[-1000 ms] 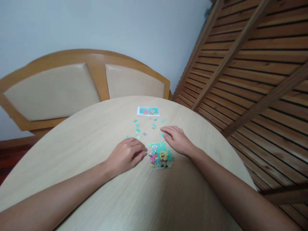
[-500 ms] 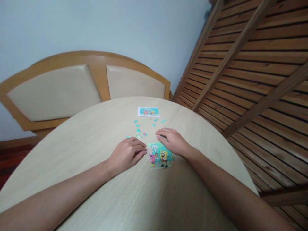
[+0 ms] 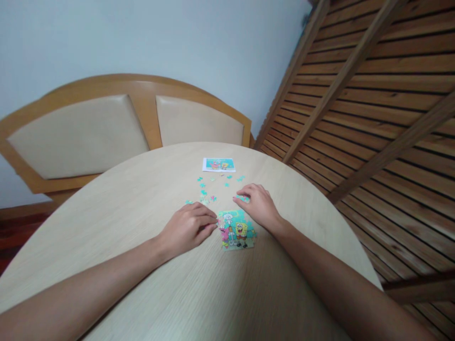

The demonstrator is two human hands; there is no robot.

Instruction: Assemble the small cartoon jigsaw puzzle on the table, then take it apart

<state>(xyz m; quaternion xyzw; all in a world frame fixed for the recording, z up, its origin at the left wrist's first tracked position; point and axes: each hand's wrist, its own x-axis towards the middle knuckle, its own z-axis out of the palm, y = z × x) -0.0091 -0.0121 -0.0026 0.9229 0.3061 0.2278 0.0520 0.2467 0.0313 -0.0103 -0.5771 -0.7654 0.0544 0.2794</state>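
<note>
A partly built cartoon jigsaw puzzle (image 3: 236, 230) lies on the round light-wood table (image 3: 142, 199). My left hand (image 3: 186, 228) rests curled on the table, its fingertips against the puzzle's left edge. My right hand (image 3: 259, 204) sits just beyond the puzzle's top right corner, fingers bent, with a teal puzzle piece (image 3: 243, 198) under its fingertips. Several loose teal pieces (image 3: 204, 193) are scattered beyond the hands. A small reference picture card (image 3: 219, 164) lies farther back.
A wooden bench with two beige padded back panels (image 3: 106, 128) curves behind the table. A slatted wooden wall (image 3: 373, 94) runs along the right side. The table's right edge falls off close to my right forearm.
My right hand slid left over the puzzle's top, then drew back to the right and away, now with a teal piece at its fingertips. My left hand stayed put.
</note>
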